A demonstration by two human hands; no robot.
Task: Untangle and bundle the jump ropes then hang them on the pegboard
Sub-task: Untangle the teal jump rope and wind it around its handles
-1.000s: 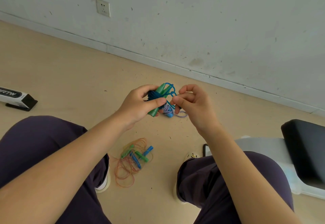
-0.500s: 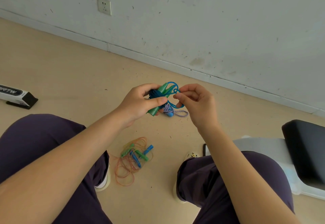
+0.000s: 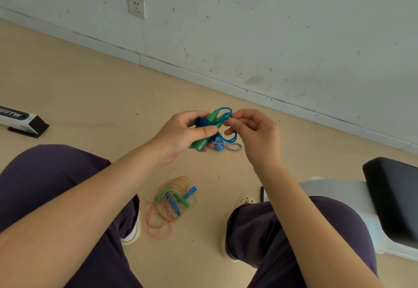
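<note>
My left hand (image 3: 181, 135) grips a bundled blue jump rope with green handles (image 3: 209, 121), thumb laid across the handles. My right hand (image 3: 253, 131) pinches a loop of the blue cord (image 3: 228, 112) at the bundle's top. A small blue handle with a striped white-blue cord loop (image 3: 226, 146) hangs under the bundle. On the floor between my legs lies a tangle of thin orange ropes with green and blue handles (image 3: 172, 204). No pegboard is in view.
A white and black box (image 3: 20, 121) lies on the floor at the left. At the right stands a black padded seat (image 3: 395, 197) on a pale frame. A wall with a socket (image 3: 136, 6) runs behind. My knees frame the floor.
My right hand has shifted up along the bundle, now pinching the blue cord near its top loop. The left hand keeps its grip on the handles.
</note>
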